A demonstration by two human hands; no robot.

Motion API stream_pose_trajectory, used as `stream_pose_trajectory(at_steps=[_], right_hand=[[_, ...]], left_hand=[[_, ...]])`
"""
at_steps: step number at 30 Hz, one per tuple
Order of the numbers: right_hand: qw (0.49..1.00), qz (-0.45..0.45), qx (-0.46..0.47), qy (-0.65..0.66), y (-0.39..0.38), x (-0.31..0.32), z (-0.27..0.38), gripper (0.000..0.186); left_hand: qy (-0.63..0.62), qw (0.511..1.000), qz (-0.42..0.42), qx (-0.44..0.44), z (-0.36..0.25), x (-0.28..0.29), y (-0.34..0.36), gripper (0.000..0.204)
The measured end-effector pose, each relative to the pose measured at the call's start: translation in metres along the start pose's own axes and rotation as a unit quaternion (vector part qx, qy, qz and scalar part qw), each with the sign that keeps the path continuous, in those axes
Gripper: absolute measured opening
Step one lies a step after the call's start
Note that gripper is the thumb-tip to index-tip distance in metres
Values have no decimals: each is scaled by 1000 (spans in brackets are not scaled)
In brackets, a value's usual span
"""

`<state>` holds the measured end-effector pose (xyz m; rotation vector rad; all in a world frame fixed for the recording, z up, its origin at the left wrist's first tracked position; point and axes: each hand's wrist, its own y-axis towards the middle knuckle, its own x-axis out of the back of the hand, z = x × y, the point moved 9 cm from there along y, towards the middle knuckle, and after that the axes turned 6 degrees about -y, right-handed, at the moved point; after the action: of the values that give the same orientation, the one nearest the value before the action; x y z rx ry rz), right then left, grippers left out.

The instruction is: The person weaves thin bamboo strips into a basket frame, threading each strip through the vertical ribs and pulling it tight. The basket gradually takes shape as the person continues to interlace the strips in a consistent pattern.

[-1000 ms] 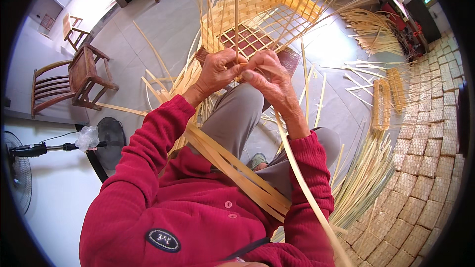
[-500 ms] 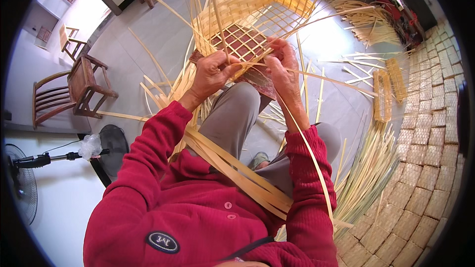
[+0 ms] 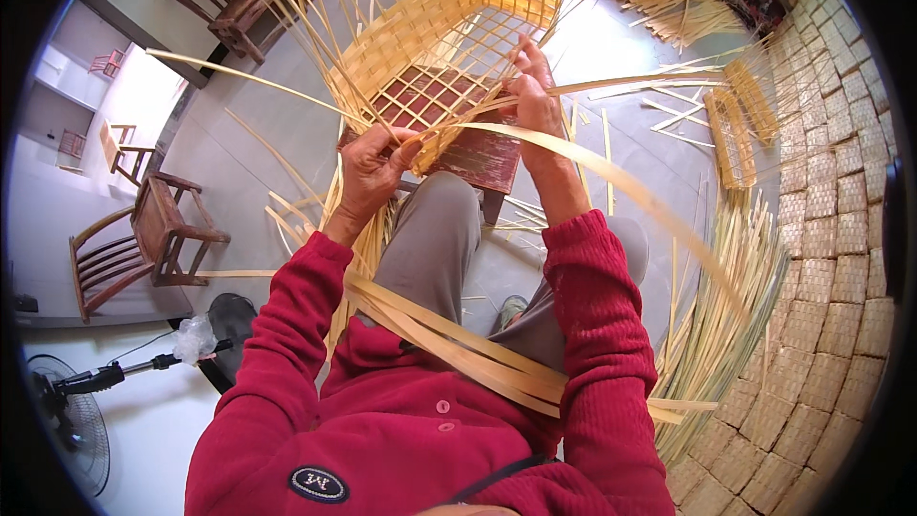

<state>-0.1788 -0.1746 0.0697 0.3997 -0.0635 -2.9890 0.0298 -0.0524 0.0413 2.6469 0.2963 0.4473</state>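
A half-woven bamboo basket with an open lattice base rests tilted on a dark red wooden stool before my knees. My left hand is closed at its near corner, pinching a bamboo strip against the weave. From there a long, pale bamboo strip arcs rightward past my right wrist, its far part blurred. On the basket's right side, my right hand has bent fingers around thin bamboo strips that run out to the right. Its fingertips are partly hidden. Unwoven ends fan up around the basket.
Flat strips lie across my lap. On the right are a strip bundle, small woven pieces and a wall of stacked woven blocks. Wooden chairs and a fan stand left.
My right hand has moved away from my left, up along the basket's right side. The long strip now swings wide to the right instead of hanging along my right forearm. The view has shifted slightly.
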Motion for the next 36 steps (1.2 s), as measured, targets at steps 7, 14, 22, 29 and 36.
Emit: stream_pose_trajectory(at_steps=[7,14,22,29,36], right_hand=[[981,-143,85,97,-6,60,29,8],[864,-202,-102,449,-25,104,-53,34],[961,-157,88,208,-66,71,12,32],[794,-253,-161,528,-77,89,-51,32],[906,-198,-63,367,-95,80,-16,37]], left_hand=[[10,1000,3,-18,1,-1,0,20],[-21,999,-21,20,-2,-4,2,17],[0,997,49,53,4,3,4,24],[-49,997,1,54,4,7,0,23],[-46,998,-17,48,2,8,0,19]])
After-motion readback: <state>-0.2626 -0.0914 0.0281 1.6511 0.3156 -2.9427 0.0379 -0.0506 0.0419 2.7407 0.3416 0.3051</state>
